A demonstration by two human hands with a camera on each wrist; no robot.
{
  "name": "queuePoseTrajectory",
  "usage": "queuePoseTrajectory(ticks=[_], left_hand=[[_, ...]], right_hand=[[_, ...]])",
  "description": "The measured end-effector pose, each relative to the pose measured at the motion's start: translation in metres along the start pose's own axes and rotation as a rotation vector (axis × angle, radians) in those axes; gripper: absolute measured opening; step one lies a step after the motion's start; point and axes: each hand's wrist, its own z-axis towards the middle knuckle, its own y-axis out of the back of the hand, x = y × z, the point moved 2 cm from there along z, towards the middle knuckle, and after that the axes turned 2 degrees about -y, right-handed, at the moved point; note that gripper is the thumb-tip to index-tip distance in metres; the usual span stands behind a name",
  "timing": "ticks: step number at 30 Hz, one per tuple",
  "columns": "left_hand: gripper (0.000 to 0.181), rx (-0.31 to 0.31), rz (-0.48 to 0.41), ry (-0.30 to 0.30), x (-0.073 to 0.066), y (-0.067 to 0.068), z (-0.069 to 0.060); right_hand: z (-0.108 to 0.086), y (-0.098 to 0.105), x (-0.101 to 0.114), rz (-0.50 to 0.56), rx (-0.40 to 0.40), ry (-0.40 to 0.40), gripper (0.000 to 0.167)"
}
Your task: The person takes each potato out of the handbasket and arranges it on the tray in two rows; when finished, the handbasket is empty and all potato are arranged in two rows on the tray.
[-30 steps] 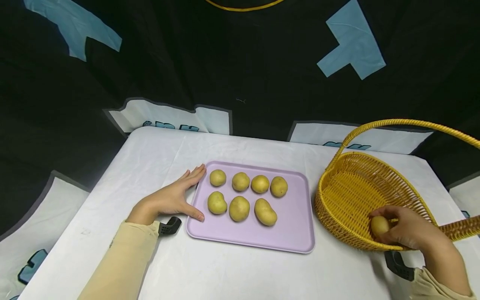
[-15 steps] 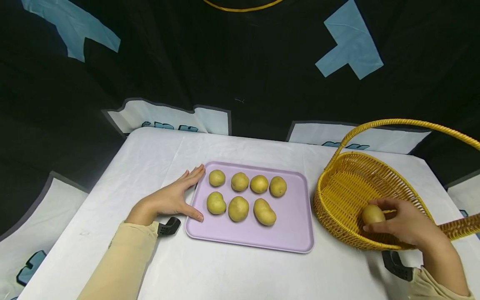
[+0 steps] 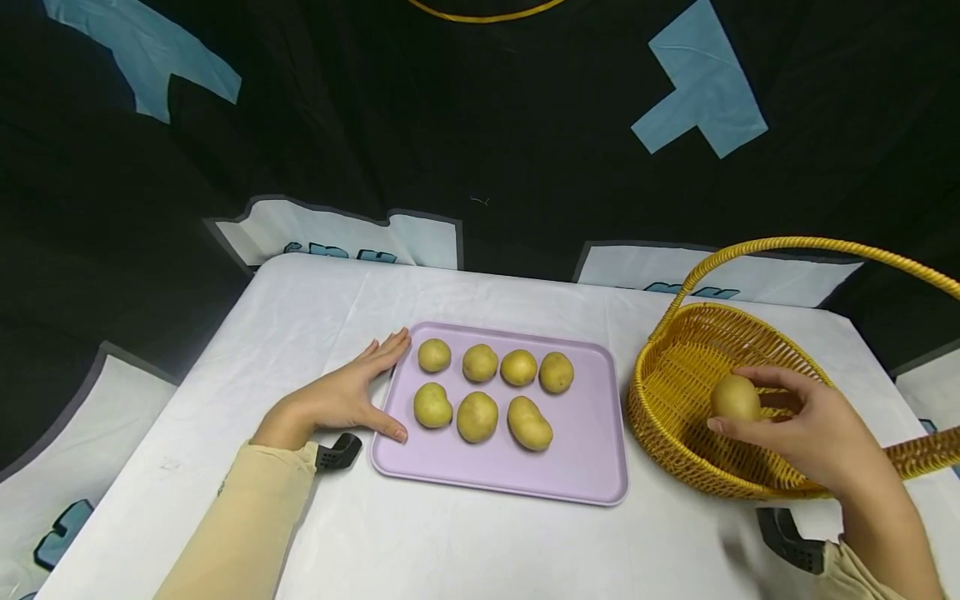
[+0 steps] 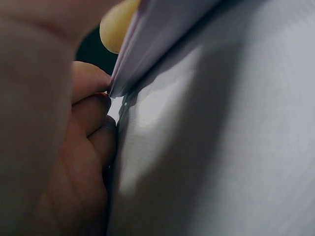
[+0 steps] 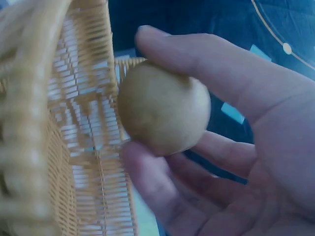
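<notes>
My right hand (image 3: 813, 429) pinches a potato (image 3: 735, 398) between thumb and fingers, above the inside of a yellow wicker basket (image 3: 675, 446). In the right wrist view the same potato (image 5: 165, 108) sits between thumb and fingertips, with the basket's weave (image 5: 93, 123) beside it. At the left end of a lilac tray (image 3: 585, 450), my left hand (image 3: 337, 400) rests with fingers spread and thumb on the rim. Several potatoes lie on the tray in two rows, among them a long one (image 3: 529, 424) at the front right.
A tall arched handle (image 3: 810, 243) rises over the basket at the right. Both basket and tray stand on a white-covered table (image 3: 480, 542). Behind the table hangs a black cloth (image 3: 480, 125) with blue and white shapes.
The right hand has lifted the potato from the basket's bottom, up and to the left. The left hand and the tray have stayed in place.
</notes>
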Motion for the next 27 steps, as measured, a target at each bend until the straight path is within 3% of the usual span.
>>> queuePoseTrajectory(ticks=[14,27], left_hand=[[0.137,0.0,-0.003,0.0,0.001,0.0,0.0],[0.138,0.001,-0.008,-0.001,0.002,-0.001,0.001]], right_hand=[[-0.011,-0.009,0.034,0.154,-0.145,0.038,0.072],[-0.015,-0.038,0.06,0.16,-0.078,0.127,0.068]])
